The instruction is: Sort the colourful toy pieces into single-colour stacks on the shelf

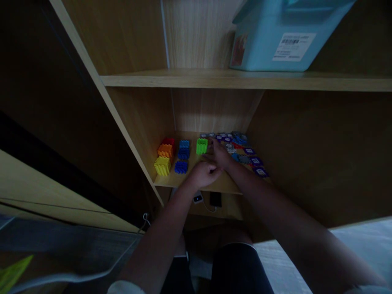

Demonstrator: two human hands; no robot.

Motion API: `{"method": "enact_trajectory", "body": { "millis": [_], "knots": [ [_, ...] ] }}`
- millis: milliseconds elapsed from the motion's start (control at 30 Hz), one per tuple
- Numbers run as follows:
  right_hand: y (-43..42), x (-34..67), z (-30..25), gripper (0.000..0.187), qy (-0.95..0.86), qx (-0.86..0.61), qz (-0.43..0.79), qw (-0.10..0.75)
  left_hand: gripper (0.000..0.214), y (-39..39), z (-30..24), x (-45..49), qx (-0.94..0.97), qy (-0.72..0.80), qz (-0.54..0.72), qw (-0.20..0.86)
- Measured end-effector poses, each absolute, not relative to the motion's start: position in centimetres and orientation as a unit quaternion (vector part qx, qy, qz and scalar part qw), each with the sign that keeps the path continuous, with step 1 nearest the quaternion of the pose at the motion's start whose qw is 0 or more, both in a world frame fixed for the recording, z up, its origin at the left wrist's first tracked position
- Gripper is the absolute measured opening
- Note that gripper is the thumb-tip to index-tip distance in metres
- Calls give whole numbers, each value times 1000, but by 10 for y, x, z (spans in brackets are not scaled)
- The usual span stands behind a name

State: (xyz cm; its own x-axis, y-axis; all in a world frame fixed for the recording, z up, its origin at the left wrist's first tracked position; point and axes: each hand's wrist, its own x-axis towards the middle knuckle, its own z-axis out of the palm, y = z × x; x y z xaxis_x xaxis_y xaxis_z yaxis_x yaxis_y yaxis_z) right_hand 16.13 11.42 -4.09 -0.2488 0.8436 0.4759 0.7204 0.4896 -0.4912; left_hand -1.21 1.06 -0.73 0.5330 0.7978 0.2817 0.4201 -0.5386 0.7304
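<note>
On the lower shelf, my right hand (219, 154) reaches in with its fingers apart, their tips close to the right side of a bright green ridged block stack (201, 146). Whether they touch it I cannot tell. My left hand (203, 174) is closed, nearer the shelf's front edge and just below the right hand; what its fingers hold, if anything, is hidden. Left of the green stack stand blue ridged blocks (183, 153) in a row. Farther left are yellow (163, 165), orange (165, 151) and red (169, 141) ridged blocks. Several purple-and-blue packets (249, 151) lie to the right.
A light-blue plastic bin (275, 45) with a label stands on the upper shelf (183, 79). Wooden side walls bound the compartment. Beneath the lower shelf lie a dark flat device (215, 199) and a small white device (198, 198) with a cable.
</note>
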Motion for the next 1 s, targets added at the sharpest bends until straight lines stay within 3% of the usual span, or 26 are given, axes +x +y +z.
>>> {"method": "enact_trajectory", "body": {
  "millis": [167, 600, 867, 1000],
  "knots": [
    [129, 145, -36, 99, -782, -526, 73, 327, 57, 8, -7, -13, 821, 365, 312, 310],
    [131, 134, -31, 92, -785, -515, 60, 340, 55, 7, -4, -14, 820, 369, 303, 315],
    [115, 163, -27, 48, -760, -579, -31, 292, 50, 9, -8, -14, 819, 375, 287, 325],
    [110, 149, -21, 38, -769, -589, -51, 243, 50, 10, -9, -14, 824, 371, 289, 317]
  ]
}}
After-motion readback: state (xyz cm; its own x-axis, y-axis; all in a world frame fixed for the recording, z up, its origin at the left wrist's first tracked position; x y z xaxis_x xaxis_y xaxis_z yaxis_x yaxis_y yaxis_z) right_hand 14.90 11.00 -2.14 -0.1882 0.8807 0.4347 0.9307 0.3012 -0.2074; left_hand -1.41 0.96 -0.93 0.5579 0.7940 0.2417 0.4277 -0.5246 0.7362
